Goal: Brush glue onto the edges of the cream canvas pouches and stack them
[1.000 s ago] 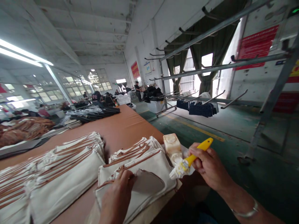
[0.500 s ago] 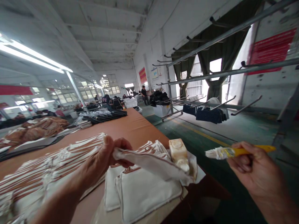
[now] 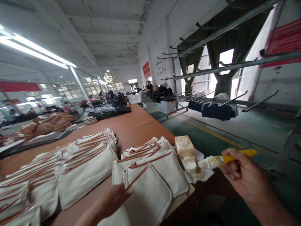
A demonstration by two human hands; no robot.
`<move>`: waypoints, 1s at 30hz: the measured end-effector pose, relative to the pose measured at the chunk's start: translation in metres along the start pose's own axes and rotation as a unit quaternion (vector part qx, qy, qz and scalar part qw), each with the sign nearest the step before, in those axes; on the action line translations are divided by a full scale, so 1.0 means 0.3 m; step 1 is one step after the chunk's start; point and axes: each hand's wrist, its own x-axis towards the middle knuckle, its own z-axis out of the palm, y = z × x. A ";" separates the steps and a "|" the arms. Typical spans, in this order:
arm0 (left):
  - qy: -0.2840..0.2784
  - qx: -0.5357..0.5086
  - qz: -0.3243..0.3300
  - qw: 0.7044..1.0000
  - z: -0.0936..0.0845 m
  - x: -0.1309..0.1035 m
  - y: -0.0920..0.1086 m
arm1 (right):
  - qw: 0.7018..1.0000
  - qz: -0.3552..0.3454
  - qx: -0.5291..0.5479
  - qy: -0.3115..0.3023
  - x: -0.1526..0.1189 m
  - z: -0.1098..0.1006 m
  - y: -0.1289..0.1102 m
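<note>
My right hand (image 3: 240, 169) is closed round the yellow handle of a paintbrush (image 3: 221, 159). White paste coats the brush's bristles, which point left, close beside a stained plastic container (image 3: 185, 147) with white paste in its opening. My left hand (image 3: 115, 197), slightly blurred, is closed at the left edge of a cream pouch (image 3: 148, 194) with brown trim; some fingertips are hidden. This pouch lies at the front, over another cream pouch (image 3: 172, 175). More cream pouches (image 3: 145, 149) stand bunched behind them.
Long rows of cream pouches (image 3: 87, 169) with brown edges lie on the brown tabletop (image 3: 141, 122) to the left. Farther back are black items (image 3: 110, 111) and a brown heap (image 3: 54, 122). A metal rack (image 3: 211, 73) with prongs stands on the right; a person (image 3: 150, 88) is in the distance.
My left hand has come down and nearer from its raised spot, and the pouch piece it held up now lies lower. My right hand has carried the paintbrush left, close to the paste container.
</note>
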 end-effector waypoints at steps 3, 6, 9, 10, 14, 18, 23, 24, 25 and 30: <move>0.022 0.025 -0.027 0.999 0.090 0.078 0.061 | 0.999 0.030 -0.001 -0.019 -0.010 0.034 0.074; 0.049 0.024 -0.052 0.997 0.156 0.154 0.134 | 0.998 0.058 -0.008 -0.021 -0.019 0.077 0.147; 0.053 0.008 -0.086 0.995 0.200 0.205 0.174 | 0.996 0.083 -0.019 -0.028 -0.024 0.116 0.214; 0.049 -0.004 -0.095 0.994 0.210 0.216 0.178 | 0.995 0.087 -0.025 -0.031 -0.024 0.125 0.234; 0.014 -0.092 -0.084 0.992 0.223 0.225 0.178 | 0.992 0.074 -0.095 -0.039 -0.011 0.147 0.310; -0.032 -0.212 -0.011 0.977 0.203 0.175 0.184 | 0.984 0.036 -0.165 -0.055 0.005 0.171 0.349; -0.047 -0.294 0.030 0.954 0.152 0.090 0.232 | 0.965 -0.014 -0.229 -0.123 -0.009 0.231 0.359; -0.048 -0.308 0.037 0.950 0.141 0.078 0.247 | 0.958 -0.024 -0.246 -0.142 -0.015 0.243 0.361; -0.048 -0.321 0.043 0.945 0.131 0.068 0.262 | 0.951 -0.035 -0.264 -0.160 -0.020 0.254 0.363; -0.057 -0.350 0.064 0.933 0.112 0.037 0.298 | 0.928 -0.081 -0.316 -0.179 -0.024 0.268 0.345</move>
